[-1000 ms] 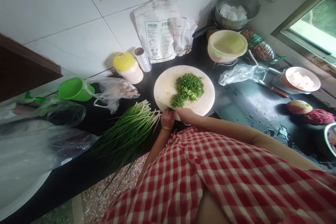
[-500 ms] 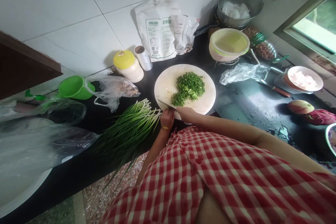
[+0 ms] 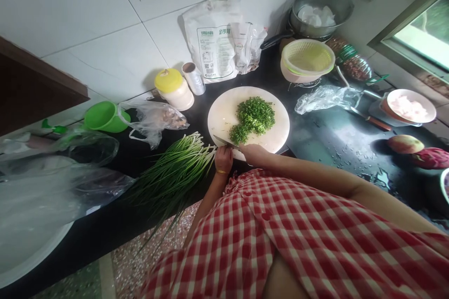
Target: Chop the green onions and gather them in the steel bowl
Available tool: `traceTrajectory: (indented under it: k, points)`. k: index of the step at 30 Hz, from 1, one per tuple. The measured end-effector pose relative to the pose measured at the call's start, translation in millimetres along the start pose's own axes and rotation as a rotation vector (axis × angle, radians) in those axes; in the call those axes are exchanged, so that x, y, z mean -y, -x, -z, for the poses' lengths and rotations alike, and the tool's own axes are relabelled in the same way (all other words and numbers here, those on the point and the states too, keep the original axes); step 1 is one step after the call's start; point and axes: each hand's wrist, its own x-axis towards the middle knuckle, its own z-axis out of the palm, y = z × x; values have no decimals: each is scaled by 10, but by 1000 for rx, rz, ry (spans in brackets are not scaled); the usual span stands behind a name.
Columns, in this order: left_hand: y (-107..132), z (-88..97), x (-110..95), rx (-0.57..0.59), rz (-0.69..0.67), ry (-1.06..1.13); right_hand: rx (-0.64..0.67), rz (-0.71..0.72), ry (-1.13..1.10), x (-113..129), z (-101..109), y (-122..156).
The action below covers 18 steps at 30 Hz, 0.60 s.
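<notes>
A round white cutting board (image 3: 219, 117) lies on the dark counter and bears a heap of finely chopped green scallions (image 3: 257, 114). At its near edge my right hand (image 3: 255, 154) is closed around a knife (image 3: 222, 140), whose blade points left across the board. My left hand (image 3: 223, 159), with a yellow band at the wrist, is closed right beside the blade at the same edge. Whatever its curled fingers hold is hidden. Left of this hand, a bunch of whole scallions (image 3: 175, 168) lies with its white ends toward the board.
Behind the board stand a yellow-lidded jar (image 3: 173, 89), a plastic-wrap roll (image 3: 194, 78) and a white printed bag (image 3: 213, 46). To the right are a yellow colander (image 3: 307, 58), a red-handled knife (image 3: 373, 120) and an apple (image 3: 405, 144). A green cup (image 3: 105, 117) stands left.
Both hands stay at the board's near edge, and the knife keeps nearly the same place. The whole view has shifted slightly; the chopped heap looks the same.
</notes>
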Motion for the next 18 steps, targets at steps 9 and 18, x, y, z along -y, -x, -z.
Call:
traceTrajectory:
  k: [9, 18]
  points:
    - [-44, 22, 0, 42, -2, 0, -2, -5, 13, -42, -83, -223]
    - [-143, 28, 36, 2, 89, -132, 12, -29, 3, -247, -41, -151]
